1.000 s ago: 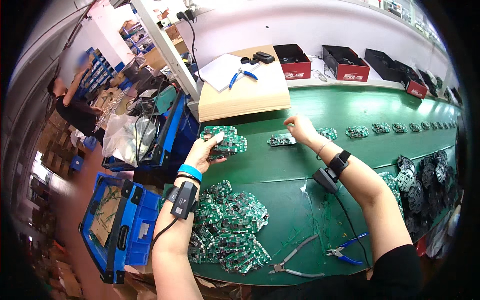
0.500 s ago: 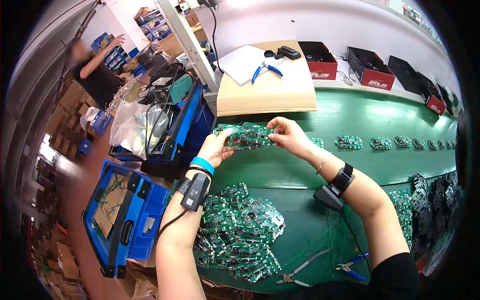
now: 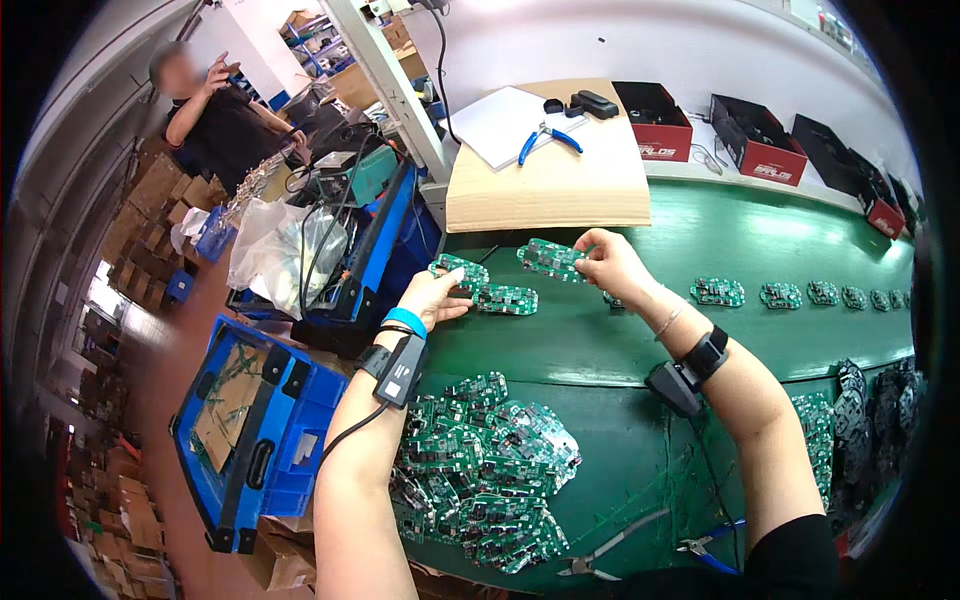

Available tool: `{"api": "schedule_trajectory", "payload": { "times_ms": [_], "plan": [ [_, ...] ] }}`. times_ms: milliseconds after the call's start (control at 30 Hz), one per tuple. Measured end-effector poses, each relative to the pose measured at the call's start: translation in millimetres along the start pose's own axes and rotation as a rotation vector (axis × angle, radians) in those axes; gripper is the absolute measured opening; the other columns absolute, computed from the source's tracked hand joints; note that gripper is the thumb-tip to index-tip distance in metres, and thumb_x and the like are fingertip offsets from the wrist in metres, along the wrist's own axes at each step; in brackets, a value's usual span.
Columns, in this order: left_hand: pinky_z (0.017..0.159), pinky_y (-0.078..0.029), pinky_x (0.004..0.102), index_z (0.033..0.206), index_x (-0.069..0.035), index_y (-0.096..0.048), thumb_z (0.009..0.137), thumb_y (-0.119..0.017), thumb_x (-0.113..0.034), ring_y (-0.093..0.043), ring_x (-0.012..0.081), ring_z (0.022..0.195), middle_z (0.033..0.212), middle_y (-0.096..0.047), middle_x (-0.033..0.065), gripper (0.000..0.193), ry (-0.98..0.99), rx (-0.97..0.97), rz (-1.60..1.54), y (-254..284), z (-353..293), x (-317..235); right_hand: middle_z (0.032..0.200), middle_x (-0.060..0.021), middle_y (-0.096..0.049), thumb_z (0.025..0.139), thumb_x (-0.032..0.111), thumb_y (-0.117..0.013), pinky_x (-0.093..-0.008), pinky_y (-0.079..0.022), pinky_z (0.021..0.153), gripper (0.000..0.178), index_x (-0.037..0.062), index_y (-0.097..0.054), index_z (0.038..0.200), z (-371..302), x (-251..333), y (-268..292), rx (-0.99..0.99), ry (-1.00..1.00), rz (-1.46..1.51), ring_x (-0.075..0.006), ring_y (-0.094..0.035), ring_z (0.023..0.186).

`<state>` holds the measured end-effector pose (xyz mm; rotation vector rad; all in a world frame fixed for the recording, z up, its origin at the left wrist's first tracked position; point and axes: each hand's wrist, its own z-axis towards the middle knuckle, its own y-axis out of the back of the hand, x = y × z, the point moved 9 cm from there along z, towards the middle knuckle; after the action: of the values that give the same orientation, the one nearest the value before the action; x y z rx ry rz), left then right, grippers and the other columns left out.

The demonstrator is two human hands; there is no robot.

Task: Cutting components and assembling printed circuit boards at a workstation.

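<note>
My left hand (image 3: pixel 432 297) is closed on a green circuit board (image 3: pixel 463 268), pinched under the thumb. A second green board (image 3: pixel 506 300) shows at its fingertips; whether that one is held too or lies on the mat, I cannot tell. My right hand (image 3: pixel 612 268) pinches the right end of another circuit board (image 3: pixel 550 259), raised apart from the left hand's boards. Close to my left forearm spreads a heap of green circuit boards (image 3: pixel 480 465). Several more boards (image 3: pixel 718 291) lie in a row to the right along the green mat (image 3: pixel 600 345).
Cardboard (image 3: pixel 550 200) at the back carries paper and blue-handled cutters (image 3: pixel 548 143). Red-and-black boxes (image 3: pixel 770 160) line the wall. Two more cutters (image 3: pixel 612 548) lie at the near edge. Blue crates (image 3: pixel 255 440) stand left. A person (image 3: pixel 225 130) stands far left.
My right hand has drawn one board away from those at my left hand, up and to the right. The person at the far left has shifted their arms.
</note>
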<state>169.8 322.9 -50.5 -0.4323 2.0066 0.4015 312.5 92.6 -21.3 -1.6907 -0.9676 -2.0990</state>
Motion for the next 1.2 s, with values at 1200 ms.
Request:
{"api": "schedule_trajectory", "payload": {
  "times_ms": [1200],
  "plan": [
    [0.081, -0.047, 0.0465, 0.104, -0.011, -0.052, 0.090, -0.052, -0.026, -0.056, 0.0210, 0.089, 0.100, -0.057, 0.0050, 0.020, -0.023, 0.137, -0.214, -57.0, -19.9, -13.7, 0.061, -0.0038, -0.056, 0.074, 0.001, -0.062, -0.0247, -0.041, 0.045, 0.017, 0.0004, -0.059, 0.090, -46.2, 3.6, 23.5, 0.351, -0.175, -0.135, -0.0099, -0.052, 0.050]
  ]
}}
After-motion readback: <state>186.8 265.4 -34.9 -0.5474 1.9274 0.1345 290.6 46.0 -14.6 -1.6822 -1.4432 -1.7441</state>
